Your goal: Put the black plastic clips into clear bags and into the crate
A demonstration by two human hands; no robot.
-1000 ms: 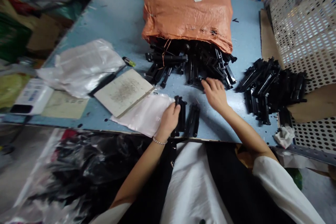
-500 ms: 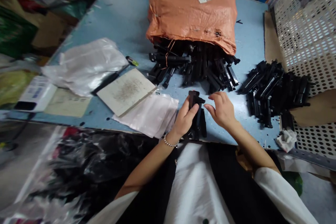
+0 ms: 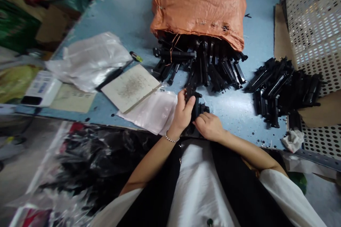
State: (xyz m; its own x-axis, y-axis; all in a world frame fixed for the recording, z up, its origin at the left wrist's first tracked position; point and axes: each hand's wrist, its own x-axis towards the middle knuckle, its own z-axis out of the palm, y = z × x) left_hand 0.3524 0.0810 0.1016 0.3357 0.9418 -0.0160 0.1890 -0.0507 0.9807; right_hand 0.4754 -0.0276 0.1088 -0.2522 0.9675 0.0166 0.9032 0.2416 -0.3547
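My left hand [image 3: 183, 113] is wrapped round a long black plastic part [image 3: 189, 94] near the table's front edge, thumb on top. My right hand [image 3: 210, 126] is closed, its fingertips pressed at the lower end of the black parts beside the left hand. Another black part [image 3: 204, 109] shows between the two hands; my fingers hide where the pieces meet. Just beyond, a heap of similar black parts [image 3: 205, 64] spills from the mouth of an orange woven sack [image 3: 197, 7].
On the right lies a second pile of black parts [image 3: 274, 88], beside a white perforated crate [image 3: 314, 35]. To the left are a stained white board [image 3: 130, 87], clear plastic bags [image 3: 93, 56], flat pinkish bags [image 3: 151, 113] and a white box [image 3: 41, 88]. Crumpled tissue [image 3: 293, 140] sits at the right edge.
My right hand has moved down and left from open air onto the black parts, and its fingers have closed. The left hand keeps its hold. The view has shifted slightly.
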